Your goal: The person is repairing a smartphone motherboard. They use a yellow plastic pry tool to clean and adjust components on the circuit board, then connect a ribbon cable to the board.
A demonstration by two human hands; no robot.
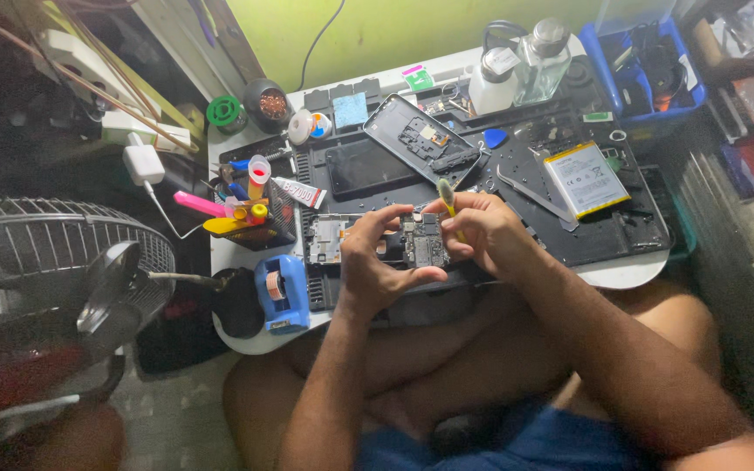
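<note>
— What do the hands hold in the head view?

— The left hand (375, 257) grips a small dark circuit board (423, 242) from the left side, thumb across its lower edge. The right hand (482, 228) is clenched around a thin yellow-green handled tool (447, 199), tip at the board, I think; that spot is blurred.

— Where is the board?

— Held just above the black work mat (604, 235) on the white surface (630, 272), beside an opened grey phone frame (329, 237).

— Around it?

— A white-and-yellow flat battery (586, 177) lies to the right, a blue tape dispenser (282, 292) to the left.
</note>
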